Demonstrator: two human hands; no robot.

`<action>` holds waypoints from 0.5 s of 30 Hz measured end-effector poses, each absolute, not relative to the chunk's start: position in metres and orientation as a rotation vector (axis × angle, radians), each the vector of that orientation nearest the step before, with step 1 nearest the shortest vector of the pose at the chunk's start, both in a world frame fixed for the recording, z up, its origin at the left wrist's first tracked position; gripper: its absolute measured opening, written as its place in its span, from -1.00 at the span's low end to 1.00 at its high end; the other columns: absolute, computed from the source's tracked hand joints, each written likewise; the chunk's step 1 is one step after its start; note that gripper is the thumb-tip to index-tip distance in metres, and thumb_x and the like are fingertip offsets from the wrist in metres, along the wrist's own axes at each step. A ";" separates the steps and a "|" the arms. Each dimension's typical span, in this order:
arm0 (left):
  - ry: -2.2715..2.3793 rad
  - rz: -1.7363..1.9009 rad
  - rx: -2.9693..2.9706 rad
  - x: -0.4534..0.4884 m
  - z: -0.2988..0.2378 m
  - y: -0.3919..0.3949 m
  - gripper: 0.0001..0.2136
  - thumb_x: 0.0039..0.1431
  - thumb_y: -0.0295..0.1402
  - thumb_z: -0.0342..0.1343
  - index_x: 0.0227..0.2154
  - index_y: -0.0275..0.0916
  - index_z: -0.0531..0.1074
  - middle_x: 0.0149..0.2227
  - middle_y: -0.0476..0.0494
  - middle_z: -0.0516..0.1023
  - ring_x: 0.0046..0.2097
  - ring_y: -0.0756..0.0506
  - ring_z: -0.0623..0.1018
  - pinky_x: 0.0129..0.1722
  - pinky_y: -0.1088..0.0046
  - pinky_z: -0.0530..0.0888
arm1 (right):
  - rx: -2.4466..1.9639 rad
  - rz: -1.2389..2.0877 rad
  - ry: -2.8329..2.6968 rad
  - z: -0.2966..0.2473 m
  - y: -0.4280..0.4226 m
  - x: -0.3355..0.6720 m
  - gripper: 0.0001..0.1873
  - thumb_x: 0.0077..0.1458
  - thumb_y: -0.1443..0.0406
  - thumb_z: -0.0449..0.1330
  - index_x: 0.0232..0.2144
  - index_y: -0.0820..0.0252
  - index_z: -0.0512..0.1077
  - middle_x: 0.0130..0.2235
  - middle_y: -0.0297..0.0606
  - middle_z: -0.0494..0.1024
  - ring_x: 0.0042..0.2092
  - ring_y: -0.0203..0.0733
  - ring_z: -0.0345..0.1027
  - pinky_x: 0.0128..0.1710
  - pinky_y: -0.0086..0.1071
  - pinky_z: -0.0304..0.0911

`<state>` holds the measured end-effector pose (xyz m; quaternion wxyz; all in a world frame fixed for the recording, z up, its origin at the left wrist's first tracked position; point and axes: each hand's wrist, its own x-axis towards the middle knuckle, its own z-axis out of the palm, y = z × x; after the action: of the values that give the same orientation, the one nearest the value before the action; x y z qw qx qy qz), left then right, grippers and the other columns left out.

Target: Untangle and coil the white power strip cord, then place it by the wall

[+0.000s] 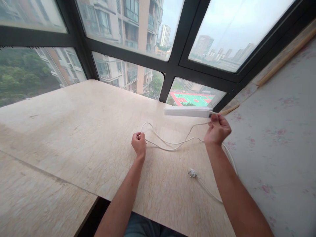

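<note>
White cord [169,150] is pinched in the person's left hand [139,144]; their right hand [218,129] grips it by the long bar [186,112], the plug [192,173] lying on the worktop [89,138].

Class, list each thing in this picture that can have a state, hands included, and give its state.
Left hand: closed, pinching the white cord.
White cord: slack, loosely looped.
Right hand: closed, pinching at the right end of the white strip.
White strip: unclear whether resting or lifted.
Plug: unplugged, lying on the stone top.
Window: appears shut.
</note>
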<state>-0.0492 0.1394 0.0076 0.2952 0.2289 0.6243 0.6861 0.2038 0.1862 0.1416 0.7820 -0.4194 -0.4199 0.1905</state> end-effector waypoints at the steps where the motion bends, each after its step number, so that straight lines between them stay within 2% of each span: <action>1: 1.656 1.833 0.611 -0.049 0.008 0.140 -0.83 0.07 -0.24 0.09 -0.38 -0.24 0.37 -0.63 0.11 0.29 -0.65 0.04 0.31 -0.66 0.54 0.22 | -0.830 0.450 -0.855 0.148 0.180 0.213 -0.82 -0.11 0.24 0.33 -0.43 0.20 0.45 -0.52 -0.48 0.32 -0.57 -0.45 0.02 -0.57 -0.50 0.04; 4: 1.654 1.849 0.646 -0.048 0.009 0.140 -0.81 0.08 -0.22 0.10 -0.36 -0.25 0.40 -0.62 0.11 0.29 -0.65 0.05 0.30 -0.66 0.54 0.23 | -0.709 0.626 -0.779 0.160 0.158 0.232 -0.85 -0.13 0.37 0.32 -0.53 0.19 0.37 -0.62 -0.55 0.23 -0.63 -0.49 -0.06 -0.62 -0.54 0.00; 8: 1.649 1.837 0.656 -0.048 0.008 0.139 -0.76 0.09 -0.19 0.11 -0.31 -0.28 0.45 -0.56 0.06 0.35 -0.63 0.06 0.32 -0.64 0.55 0.26 | -0.658 0.774 -0.762 0.160 0.124 0.240 -0.80 -0.09 0.41 0.28 -0.58 0.20 0.30 -0.68 -0.58 0.12 -0.65 -0.48 -0.04 -0.61 -0.57 0.06; 11: 1.651 1.828 0.663 -0.049 0.005 0.141 -0.72 0.08 -0.17 0.12 -0.27 -0.30 0.47 -0.48 0.01 0.40 -0.59 0.07 0.35 -0.62 0.56 0.30 | -0.624 0.826 -0.762 0.154 0.102 0.240 -0.78 -0.13 0.43 0.28 -0.60 0.20 0.27 -0.68 -0.57 0.15 -0.64 -0.48 -0.03 -0.59 -0.56 0.09; 15: 1.663 1.829 0.705 -0.051 -0.002 0.144 -0.68 0.07 -0.16 0.12 -0.22 -0.30 0.47 -0.35 -0.07 0.45 -0.57 0.09 0.38 -0.58 0.56 0.34 | -0.651 0.813 -0.745 0.149 0.080 0.237 -0.83 -0.20 0.42 0.31 -0.58 0.19 0.35 -0.65 -0.55 0.22 -0.63 -0.49 -0.01 -0.60 -0.55 0.07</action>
<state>-0.0512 0.1438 -0.0016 0.2816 0.2631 0.6208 0.6827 0.2371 0.0799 0.1490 0.8019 -0.3037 -0.3474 0.3795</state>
